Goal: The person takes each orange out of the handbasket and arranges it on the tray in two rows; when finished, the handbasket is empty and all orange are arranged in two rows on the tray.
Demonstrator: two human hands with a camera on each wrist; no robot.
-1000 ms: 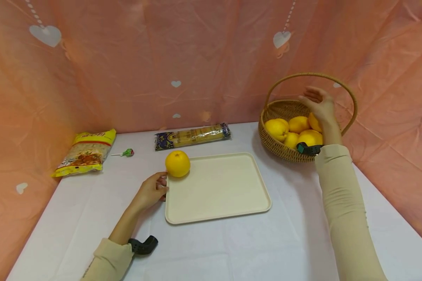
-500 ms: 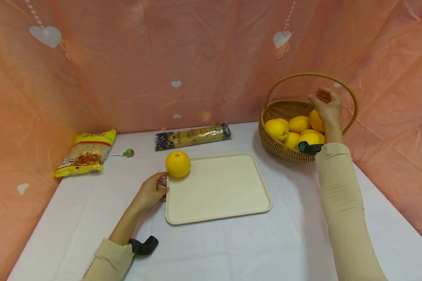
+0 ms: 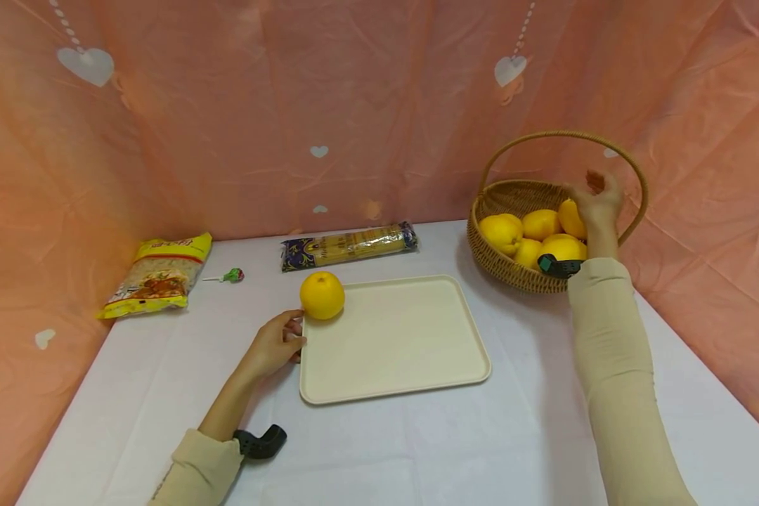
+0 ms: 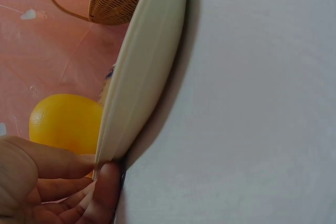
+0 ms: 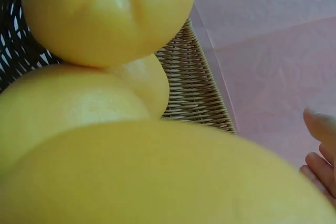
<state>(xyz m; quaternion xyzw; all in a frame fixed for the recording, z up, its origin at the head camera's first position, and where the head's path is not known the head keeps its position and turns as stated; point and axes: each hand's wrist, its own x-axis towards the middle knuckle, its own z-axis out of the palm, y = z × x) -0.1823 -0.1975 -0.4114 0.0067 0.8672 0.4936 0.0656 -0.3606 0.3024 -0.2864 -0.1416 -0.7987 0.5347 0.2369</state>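
My left hand (image 3: 275, 344) pinches the left rim of a cream rectangular tray (image 3: 395, 344); the left wrist view shows thumb and fingers on either side of the rim (image 4: 134, 77). A round yellow-orange fruit (image 3: 322, 296) sits on the tray's back left corner, just beyond those fingers. Over the right side of a wicker basket (image 3: 490, 261) hovers my right hand (image 3: 599, 200), holding nothing. Its fingers look loosely bent and apart from the fruit in the right wrist view. Several yellow fruits (image 3: 542, 224) fill the basket, one (image 3: 571, 218) partly hidden behind the right hand.
The basket's tall handle (image 3: 563, 133) arches above the right hand. Behind the tray lies a pack of spaghetti (image 3: 349, 246). A lollipop (image 3: 232, 275) and a yellow food bag (image 3: 158, 274) lie at the left. A pink curtain (image 3: 379, 105) closes the back and sides.
My right hand has shifted right and slightly down over the basket, uncovering more of the rightmost fruit. The left hand, tray and the fruit on it stay as they were.
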